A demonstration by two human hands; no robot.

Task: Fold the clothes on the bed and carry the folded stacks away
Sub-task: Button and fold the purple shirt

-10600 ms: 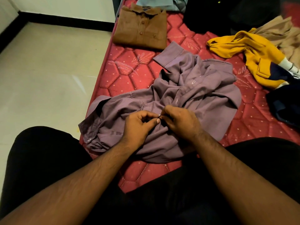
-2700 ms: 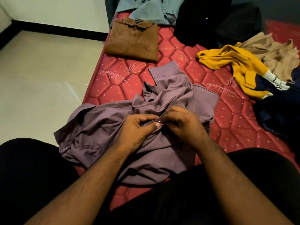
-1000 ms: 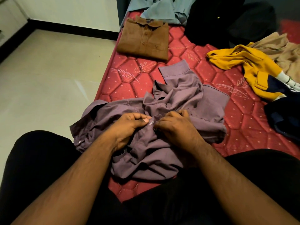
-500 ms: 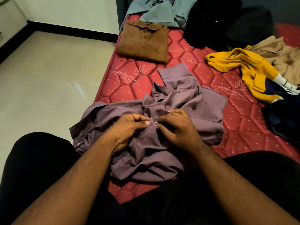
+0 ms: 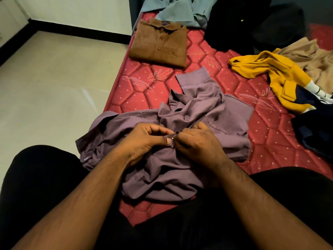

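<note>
A crumpled purple button shirt (image 5: 207,112) lies on the red quilted mattress (image 5: 144,83) right in front of me. My left hand (image 5: 144,141) and my right hand (image 5: 198,143) meet at its front placket, each pinching the cloth around a small button between thumb and fingers. One cuff of the shirt hangs at the mattress's left edge. A folded brown shirt (image 5: 160,42) lies flat farther up the bed.
Unfolded clothes lie around: a grey-blue shirt (image 5: 176,9) and black garments (image 5: 252,20) at the top, a yellow garment (image 5: 273,76), a beige one (image 5: 313,56) and a dark navy one (image 5: 315,130) at the right. Pale tiled floor (image 5: 54,83) lies left of the bed.
Both hands stay at the purple shirt's placket, working a button; the cloth between them has shifted slightly. The view has moved a little.
</note>
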